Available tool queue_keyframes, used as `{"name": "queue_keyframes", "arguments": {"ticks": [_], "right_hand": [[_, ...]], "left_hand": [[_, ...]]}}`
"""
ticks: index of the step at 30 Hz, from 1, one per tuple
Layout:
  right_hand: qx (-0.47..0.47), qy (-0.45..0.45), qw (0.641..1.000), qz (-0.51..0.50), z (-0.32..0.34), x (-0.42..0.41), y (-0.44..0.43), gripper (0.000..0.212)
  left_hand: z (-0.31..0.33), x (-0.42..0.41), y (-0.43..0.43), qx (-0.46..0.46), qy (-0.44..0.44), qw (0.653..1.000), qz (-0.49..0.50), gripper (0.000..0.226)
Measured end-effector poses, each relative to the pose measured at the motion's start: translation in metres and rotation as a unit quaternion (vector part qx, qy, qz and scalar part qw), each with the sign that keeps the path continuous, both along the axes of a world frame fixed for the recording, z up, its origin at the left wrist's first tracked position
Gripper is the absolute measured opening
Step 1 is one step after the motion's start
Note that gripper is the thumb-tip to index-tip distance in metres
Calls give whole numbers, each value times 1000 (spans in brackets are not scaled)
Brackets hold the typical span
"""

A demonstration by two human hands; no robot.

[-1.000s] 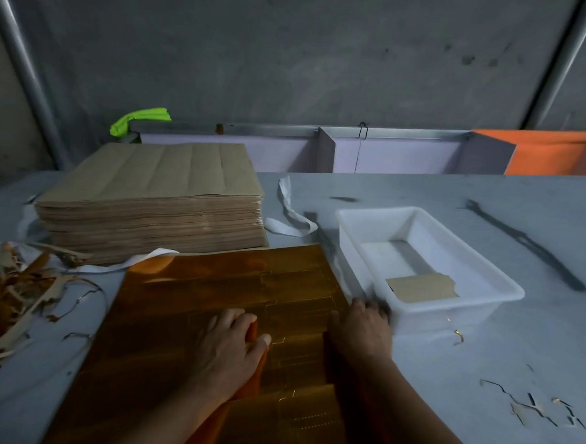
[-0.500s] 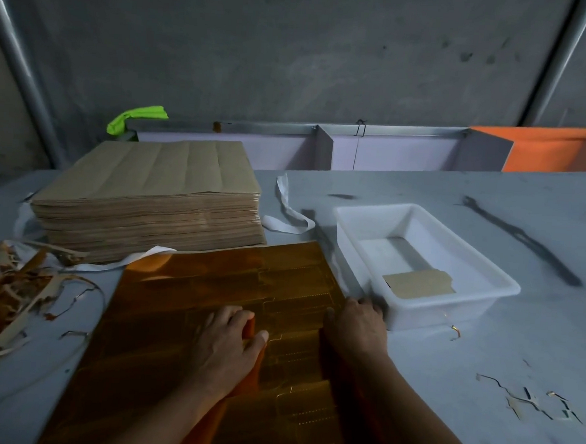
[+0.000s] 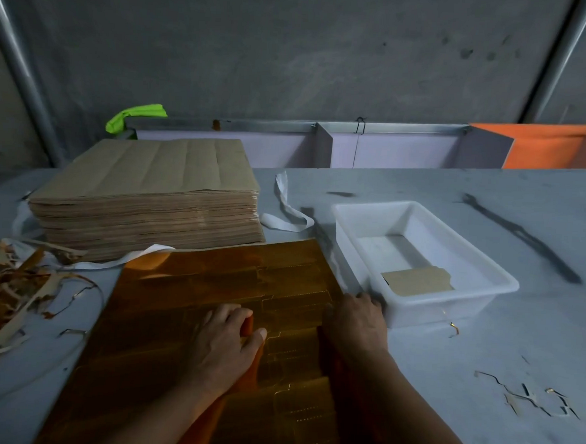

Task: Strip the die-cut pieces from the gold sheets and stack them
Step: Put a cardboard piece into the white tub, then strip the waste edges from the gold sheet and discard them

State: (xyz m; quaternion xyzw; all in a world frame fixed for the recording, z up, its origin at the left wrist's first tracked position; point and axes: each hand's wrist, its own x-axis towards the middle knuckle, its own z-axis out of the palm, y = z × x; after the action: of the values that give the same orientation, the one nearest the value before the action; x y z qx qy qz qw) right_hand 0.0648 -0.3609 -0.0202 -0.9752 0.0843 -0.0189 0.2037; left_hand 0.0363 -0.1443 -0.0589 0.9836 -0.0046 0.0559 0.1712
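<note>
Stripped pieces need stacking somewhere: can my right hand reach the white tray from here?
Probably yes. The right hand sits at the edge of the gold sheet, close beside the white tray, with nothing between them.

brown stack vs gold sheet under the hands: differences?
The brown stack is matte; the gold sheet is glossy, reflective. The brown stack stands tall, many layers; the gold sheet lies low. The left hand and right hand are on the gold sheet, neither on the brown stack. Both sit on the grey table.

Gold sheet (image 3: 212, 285) lies between scrap (image 3: 9, 287) and tray (image 3: 486, 288).
</note>
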Motion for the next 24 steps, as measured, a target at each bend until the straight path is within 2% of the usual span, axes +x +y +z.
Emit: {"name": "queue_keyframes", "arguments": {"ticks": [8,16,24], "right_hand": [[25,-74,997,1,5,5,-4,27],[68,-65,995,-15,18,12,-4,23],[167,-36,985,-19,43,20,-6,24]], "left_hand": [[0,0,0,-14,3,1000,1,60],[2,-1,-1,-9,0,1000,-1,59],[1,0,0,-3,-6,1000,-4,59]]}}
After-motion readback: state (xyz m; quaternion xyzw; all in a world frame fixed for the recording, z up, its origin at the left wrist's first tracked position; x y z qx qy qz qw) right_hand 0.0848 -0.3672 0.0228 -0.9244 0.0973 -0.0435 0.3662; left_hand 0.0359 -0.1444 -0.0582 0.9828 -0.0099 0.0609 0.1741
